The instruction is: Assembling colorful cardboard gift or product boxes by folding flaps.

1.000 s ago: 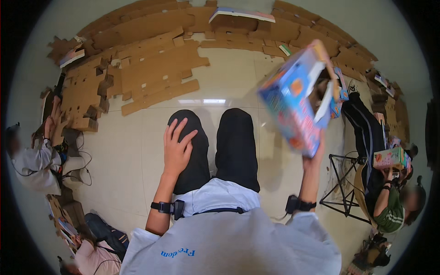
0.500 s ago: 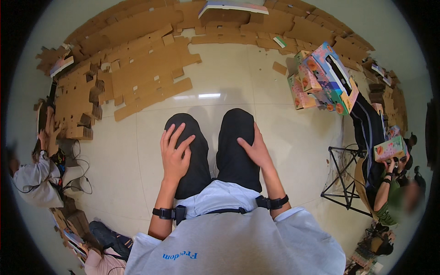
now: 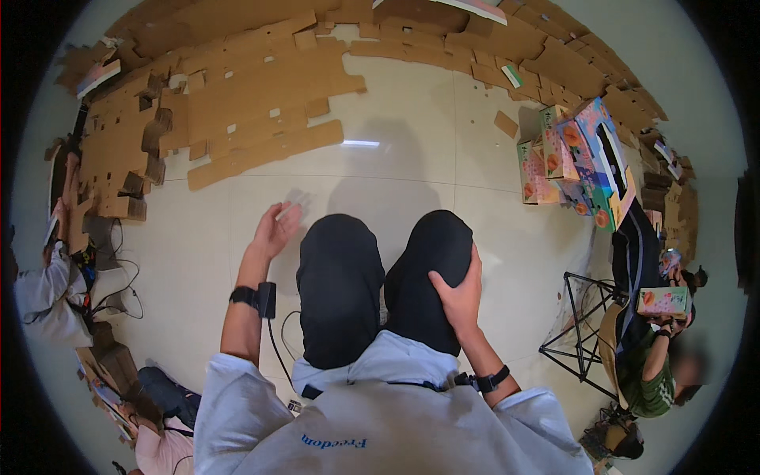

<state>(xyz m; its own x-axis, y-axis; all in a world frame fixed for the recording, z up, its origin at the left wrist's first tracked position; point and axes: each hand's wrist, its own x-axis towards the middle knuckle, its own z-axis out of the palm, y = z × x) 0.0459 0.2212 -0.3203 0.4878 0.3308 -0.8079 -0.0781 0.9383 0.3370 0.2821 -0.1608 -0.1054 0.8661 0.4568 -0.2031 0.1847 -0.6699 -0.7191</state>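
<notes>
On the right knee (image 3: 434, 253), the right hand (image 3: 461, 297) lies spread, grasping nothing; beside the left knee (image 3: 339, 261), the left hand (image 3: 274, 227) hangs loose, empty; boxes (image 3: 582, 154) stand ahead, rightward, on the floor (image 3: 491, 229)

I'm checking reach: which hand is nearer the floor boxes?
Right: the right hand, on the right leg, is left of the boxes; the left hand is farther left.

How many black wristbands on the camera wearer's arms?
2: a black wristband with a boxy module, at the wrist of the open left hand; another black wristband, at the wrist of the right hand on the black-trousered right knee. Sleeves could hide more.
</notes>
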